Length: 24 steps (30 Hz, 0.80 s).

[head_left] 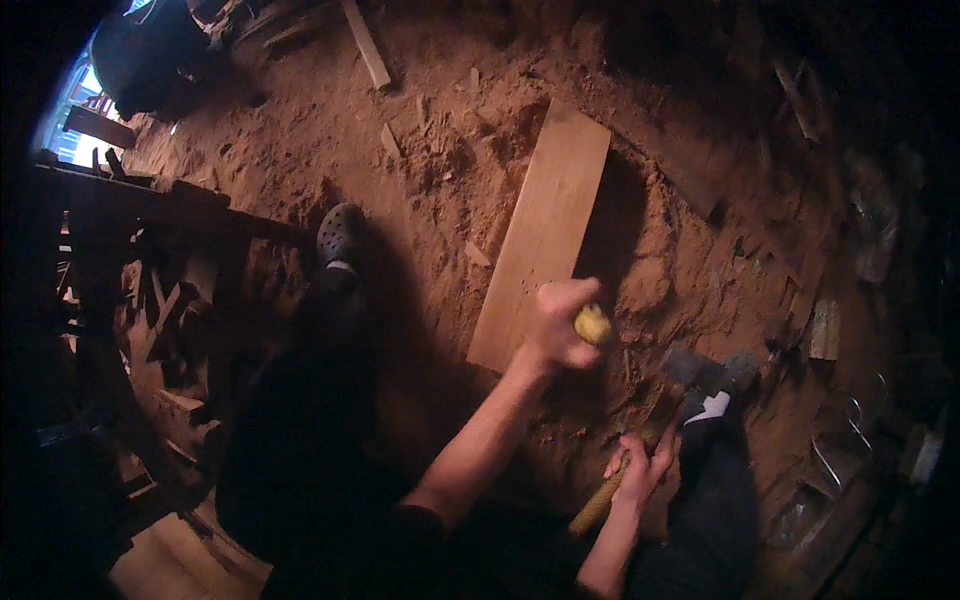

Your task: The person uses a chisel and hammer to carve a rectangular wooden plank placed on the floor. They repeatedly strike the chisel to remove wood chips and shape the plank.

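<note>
My left hand (562,322), slightly blurred, is closed around something with a rounded yellowish end (593,325), like a handle seen end-on. The rest of it is hidden by the fist. Under and beyond that hand lies a long, light wooden board (548,205), with small dark marks near its middle. Lower and to the right, my right hand (640,470) grips a wooden handle (597,508) that slants up to the right. A dark, broad shape (690,366) lies beyond the handle by my right foot; whether it is the tool's head is hard to tell.
Reddish-brown dirt ground (420,250) surrounds the board, with wood scraps (366,45) scattered on it. My left foot wears a dark clog with holes (340,235). Dark timber (150,200) stands at the left. Bent wire (855,420) lies at the right.
</note>
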Tool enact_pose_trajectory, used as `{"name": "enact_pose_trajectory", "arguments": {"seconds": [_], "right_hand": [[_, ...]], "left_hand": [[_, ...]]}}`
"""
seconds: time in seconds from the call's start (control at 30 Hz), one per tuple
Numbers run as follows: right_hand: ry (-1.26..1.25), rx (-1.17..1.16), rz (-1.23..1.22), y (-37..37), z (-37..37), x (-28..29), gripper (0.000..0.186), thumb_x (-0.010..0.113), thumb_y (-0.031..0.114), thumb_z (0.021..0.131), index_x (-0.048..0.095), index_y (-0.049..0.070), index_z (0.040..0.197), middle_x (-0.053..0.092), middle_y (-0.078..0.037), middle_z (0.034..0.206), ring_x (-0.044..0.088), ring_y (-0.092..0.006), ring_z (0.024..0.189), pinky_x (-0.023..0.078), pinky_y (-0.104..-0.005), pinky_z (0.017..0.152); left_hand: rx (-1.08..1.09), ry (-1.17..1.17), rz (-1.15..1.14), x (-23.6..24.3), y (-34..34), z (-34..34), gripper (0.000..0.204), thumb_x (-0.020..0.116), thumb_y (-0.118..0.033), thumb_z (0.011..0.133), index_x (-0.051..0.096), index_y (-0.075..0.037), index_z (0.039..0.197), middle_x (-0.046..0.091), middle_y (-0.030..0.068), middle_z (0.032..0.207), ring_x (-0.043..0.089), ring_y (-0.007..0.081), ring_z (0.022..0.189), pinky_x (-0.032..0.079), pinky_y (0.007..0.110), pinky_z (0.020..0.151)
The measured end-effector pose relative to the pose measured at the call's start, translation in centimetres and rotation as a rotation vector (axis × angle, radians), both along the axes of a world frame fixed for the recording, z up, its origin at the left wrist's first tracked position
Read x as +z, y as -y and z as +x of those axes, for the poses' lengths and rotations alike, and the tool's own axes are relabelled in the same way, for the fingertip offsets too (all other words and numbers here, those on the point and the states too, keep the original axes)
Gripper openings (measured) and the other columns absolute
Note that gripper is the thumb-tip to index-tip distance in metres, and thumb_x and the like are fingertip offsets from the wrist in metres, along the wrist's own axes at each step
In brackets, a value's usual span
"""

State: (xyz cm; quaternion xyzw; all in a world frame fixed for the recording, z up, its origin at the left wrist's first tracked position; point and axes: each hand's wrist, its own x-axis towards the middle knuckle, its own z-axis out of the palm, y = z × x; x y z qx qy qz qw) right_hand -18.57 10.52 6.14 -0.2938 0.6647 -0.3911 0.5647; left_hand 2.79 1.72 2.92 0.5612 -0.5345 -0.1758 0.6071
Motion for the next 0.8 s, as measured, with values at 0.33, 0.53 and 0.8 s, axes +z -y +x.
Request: {"name": "enact_pose_trajectory", "arguments": {"seconds": [0.33,0.53,0.8], "right_hand": [[0.037,0.011,-0.042,-0.1,1.0,2.2,0.081,0.048,-0.005,0.067,0.018,0.015,0.139,0.049,-0.007,0.070,0.038,-0.0123,0.035,0.036,-0.0260,0.032],[0.036,0.069,-0.068,-0.3,1.3,2.5,0.081,0.048,-0.005,0.068,0.017,0.017,0.139,0.047,-0.006,0.065,0.037,-0.0117,0.036,0.036,-0.0251,0.032],[0.027,0.123,-0.089,-1.5,1.2,2.3,0.078,0.050,-0.006,0.070,0.018,0.014,0.139,0.047,-0.005,0.064,0.039,-0.0102,0.039,0.036,-0.0237,0.033]], "left_hand": [[0.211,-0.425,0.084,2.3,-1.2,5.2,0.029,0.071,-0.020,0.061,0.048,-0.002,0.064,0.045,0.0054,0.054,0.045,0.0106,0.052,0.038,0.027,0.050],[-0.082,-0.107,0.210,2.9,-0.2,0.9,0.030,0.069,-0.022,0.057,0.051,-0.003,0.071,0.047,0.0133,0.058,0.050,0.0253,0.054,0.041,0.035,0.051],[-0.195,0.055,0.147,-4.3,-1.0,-1.0,0.033,0.063,-0.024,0.047,0.048,-0.004,0.069,0.049,0.0175,0.061,0.051,0.0380,0.060,0.041,0.041,0.051]]}}
